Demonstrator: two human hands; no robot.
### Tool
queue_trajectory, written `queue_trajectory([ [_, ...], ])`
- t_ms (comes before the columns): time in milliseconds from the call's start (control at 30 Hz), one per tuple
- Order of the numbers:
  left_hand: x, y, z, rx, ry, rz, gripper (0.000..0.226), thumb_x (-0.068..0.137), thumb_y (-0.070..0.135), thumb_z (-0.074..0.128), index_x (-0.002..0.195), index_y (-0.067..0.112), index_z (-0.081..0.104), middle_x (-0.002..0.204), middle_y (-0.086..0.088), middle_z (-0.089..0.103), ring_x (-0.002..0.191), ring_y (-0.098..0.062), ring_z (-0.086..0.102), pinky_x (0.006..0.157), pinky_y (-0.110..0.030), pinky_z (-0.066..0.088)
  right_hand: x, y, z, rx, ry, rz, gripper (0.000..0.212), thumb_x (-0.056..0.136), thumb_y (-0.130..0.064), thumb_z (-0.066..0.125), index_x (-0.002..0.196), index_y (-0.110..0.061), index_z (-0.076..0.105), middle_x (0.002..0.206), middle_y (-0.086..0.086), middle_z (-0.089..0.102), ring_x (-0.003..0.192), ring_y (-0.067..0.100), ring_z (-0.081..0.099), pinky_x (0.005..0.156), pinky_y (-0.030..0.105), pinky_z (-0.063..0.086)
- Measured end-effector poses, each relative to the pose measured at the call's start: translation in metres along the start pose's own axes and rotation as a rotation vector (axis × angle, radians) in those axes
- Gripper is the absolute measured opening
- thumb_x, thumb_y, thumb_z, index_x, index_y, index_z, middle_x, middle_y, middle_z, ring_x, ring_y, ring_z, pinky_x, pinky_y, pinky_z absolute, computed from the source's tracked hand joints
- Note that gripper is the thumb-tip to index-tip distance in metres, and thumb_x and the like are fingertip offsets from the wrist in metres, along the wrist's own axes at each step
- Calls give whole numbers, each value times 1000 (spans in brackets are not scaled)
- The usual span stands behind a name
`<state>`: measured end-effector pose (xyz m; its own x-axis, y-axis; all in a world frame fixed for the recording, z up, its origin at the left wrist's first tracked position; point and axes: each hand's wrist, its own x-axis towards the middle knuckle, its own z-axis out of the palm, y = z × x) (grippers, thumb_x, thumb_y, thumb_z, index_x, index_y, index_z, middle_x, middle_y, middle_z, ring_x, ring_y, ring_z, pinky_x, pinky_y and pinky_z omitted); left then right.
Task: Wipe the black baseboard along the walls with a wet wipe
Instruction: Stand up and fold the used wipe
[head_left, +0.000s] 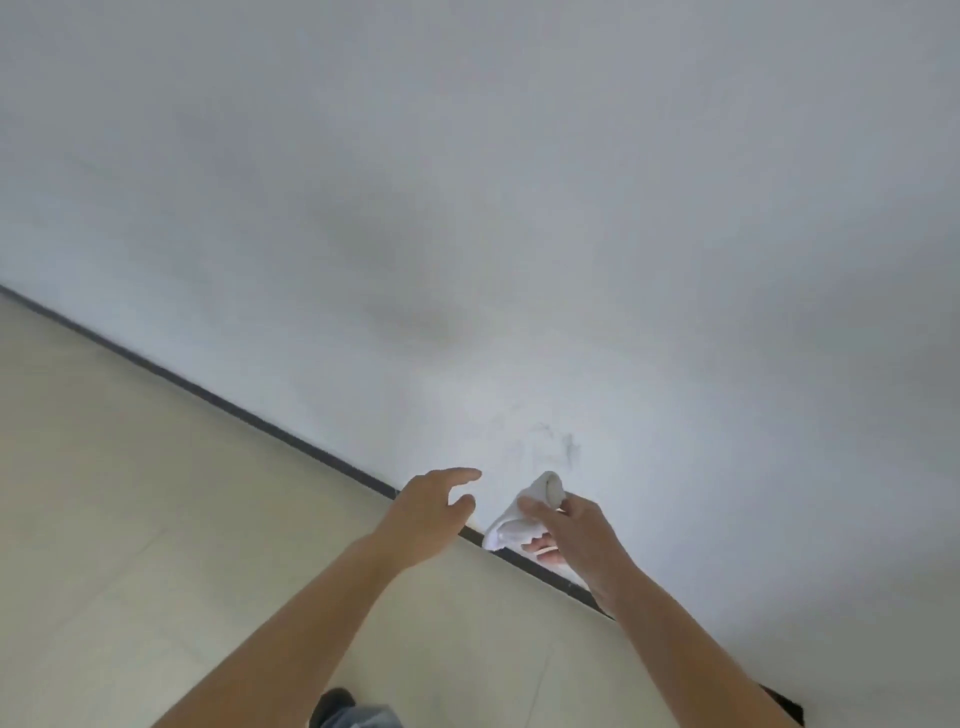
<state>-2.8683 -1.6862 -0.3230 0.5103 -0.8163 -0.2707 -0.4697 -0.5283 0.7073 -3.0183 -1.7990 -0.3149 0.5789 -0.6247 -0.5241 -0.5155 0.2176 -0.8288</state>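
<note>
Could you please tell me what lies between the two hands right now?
In the head view, only bare wall and a short stretch of black baseboard show between the left hand and the wipe-holding right hand.

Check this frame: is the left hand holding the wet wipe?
No: the right hand grips the wet wipe, while the left hand is bare, fingers spread.
</note>
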Motion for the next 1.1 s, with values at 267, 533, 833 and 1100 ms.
queue_trajectory([
  [267, -28, -176, -199, -136, 312, -215, 42, 95, 22, 44, 135, 28, 50, 140, 10, 48, 123, -7, 47, 94, -16, 33, 80, -132, 265, -106, -303, -74, 30, 91, -33, 56, 98, -5, 67, 87, 7, 69, 70, 18, 66, 68, 28, 52],
  [533, -86, -331, -361, -196, 527, -420, 40, 95, 21, 46, 134, 22, 52, 138, 8, 52, 126, -4, 46, 99, -11, 29, 115, -221, 519, -228, -531, -82, 26, 92, -32, 55, 91, -8, 63, 68, 4, 57, 58, 15, 53, 64, 29, 51],
  [833, -52, -452, -531, -433, 679, -400, 15, 88, 27, 60, 101, 24, 67, 99, 5, 71, 93, -9, 64, 88, -33, 48, 193, -330, 738, -349, -747, -218, 38, 97, -35, 44, 82, -8, 65, 67, 3, 56, 57, 15, 53, 62, 28, 51],
  [1100, -9, -579, -698, -788, 894, -536, 26, 87, 33, 61, 84, 8, 68, 77, -5, 62, 78, -13, 58, 83, -29, 50, 274, -447, 916, -467, -902, -265, 17, 87, -16, 52, 81, -9, 66, 71, 3, 58, 59, 16, 52, 62, 27, 48],
])
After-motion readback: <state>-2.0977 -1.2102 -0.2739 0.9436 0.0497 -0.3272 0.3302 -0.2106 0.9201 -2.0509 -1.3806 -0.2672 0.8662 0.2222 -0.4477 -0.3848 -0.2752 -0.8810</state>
